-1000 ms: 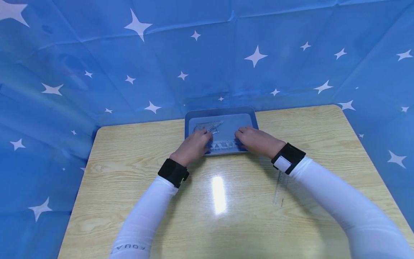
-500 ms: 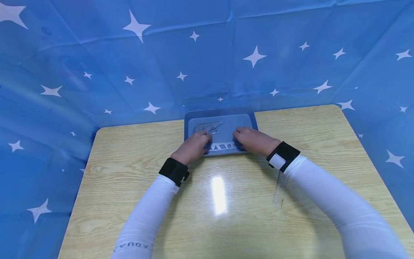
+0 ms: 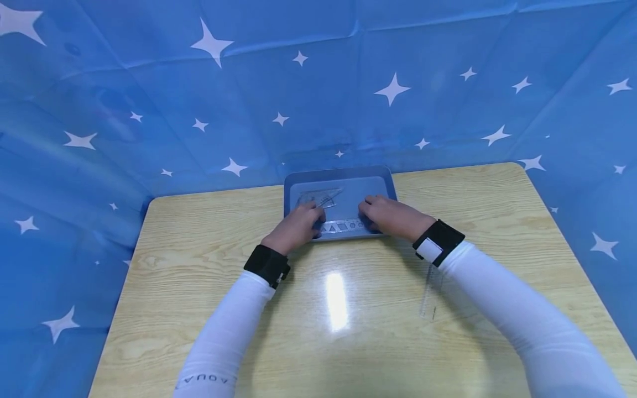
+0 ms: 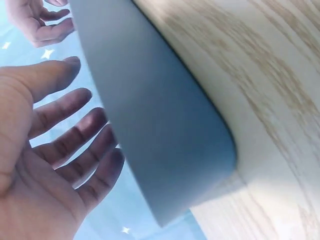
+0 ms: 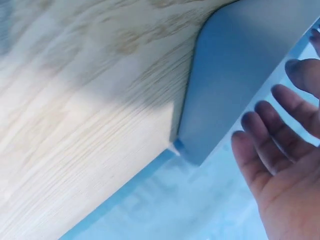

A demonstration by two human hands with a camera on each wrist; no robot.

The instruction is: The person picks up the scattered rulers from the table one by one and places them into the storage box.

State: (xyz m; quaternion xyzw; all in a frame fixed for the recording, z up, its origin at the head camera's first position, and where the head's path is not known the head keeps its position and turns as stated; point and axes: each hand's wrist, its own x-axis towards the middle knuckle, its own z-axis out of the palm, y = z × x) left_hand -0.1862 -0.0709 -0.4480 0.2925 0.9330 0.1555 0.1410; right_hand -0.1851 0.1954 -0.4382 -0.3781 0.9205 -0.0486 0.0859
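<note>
Both hands reach into a shallow blue-grey tray at the back of the table. A clear ruler with cut-out shapes lies along the tray's near side, between the hands. My left hand is at the ruler's left end; in the left wrist view its thumb and fingers stand apart behind the tray wall. At the right end is my right hand, its fingers loosely bent and spread in the right wrist view. The tray wall hides the ruler from both wrist cameras. Clear set squares lie behind it.
Another clear ruler lies on the wooden table, below the right wrist. A blue curtain with white stars hangs right behind the tray and along the sides.
My right hand has shifted slightly left, and the shape ruler appears a little nearer the tray's front wall. My left hand stays in about the same place.
</note>
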